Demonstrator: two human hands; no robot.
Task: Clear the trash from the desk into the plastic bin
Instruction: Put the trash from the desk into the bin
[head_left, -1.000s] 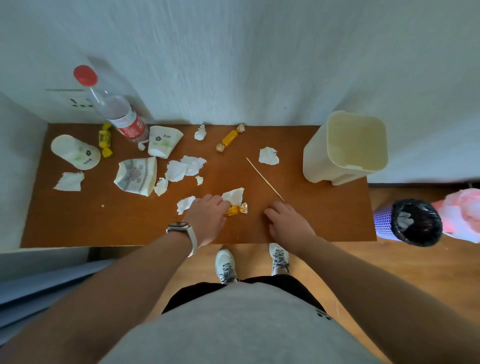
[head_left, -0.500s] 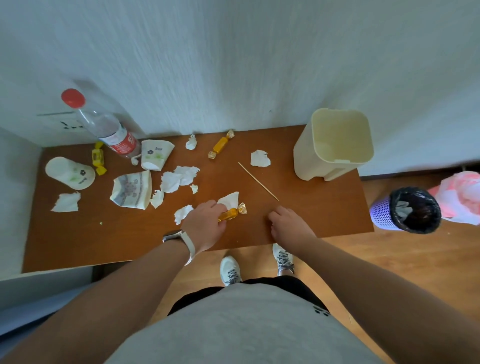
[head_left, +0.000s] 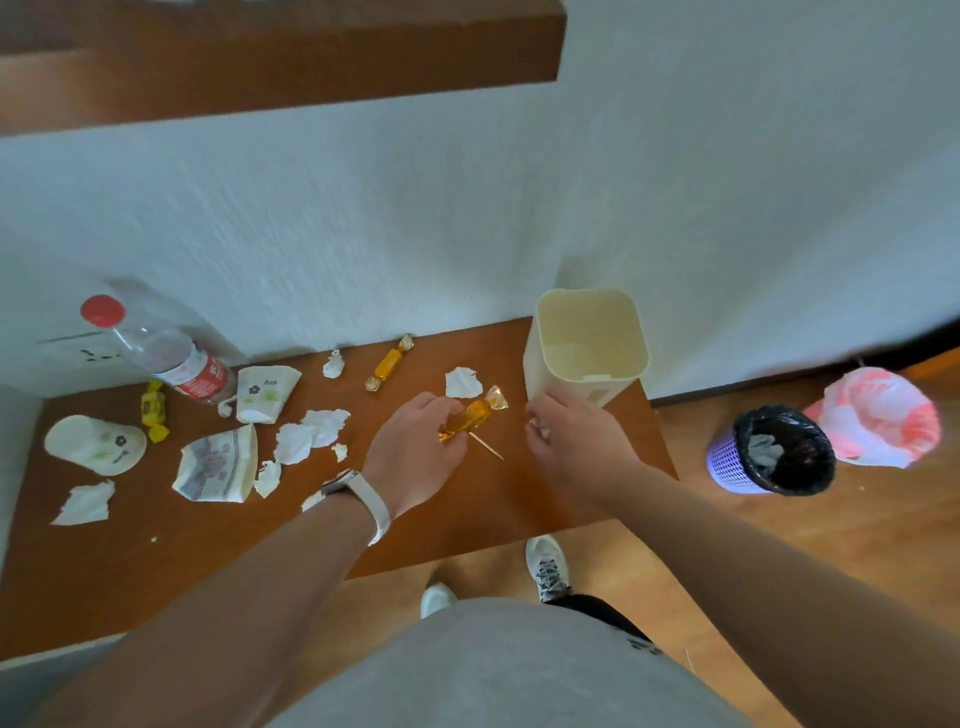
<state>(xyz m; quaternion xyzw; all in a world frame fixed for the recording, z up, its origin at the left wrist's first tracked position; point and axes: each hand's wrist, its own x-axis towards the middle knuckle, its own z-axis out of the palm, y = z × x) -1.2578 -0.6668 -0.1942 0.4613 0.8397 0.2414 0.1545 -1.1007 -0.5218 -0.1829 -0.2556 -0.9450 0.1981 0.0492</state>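
- Left grip (head_left: 415, 447) pinches orange-wrapped candy (head_left: 475, 414); right grip (head_left: 571, 441) curled, contents unclear.
- Cream plastic bin (head_left: 587, 348) upright on surface (head_left: 104, 571), apparently empty.

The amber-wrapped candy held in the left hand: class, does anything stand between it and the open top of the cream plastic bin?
Nothing visible does. The amber-wrapped candy sits in the left hand, just left of the cream plastic bin, whose top is open. The right hand is at the bin's near side, below the direct path.

Left hand (head_left: 415, 447) grips an amber cellophane-wrapped candy (head_left: 474, 414) just left of the cream plastic bin (head_left: 587, 345); right hand (head_left: 574, 441) beside it.
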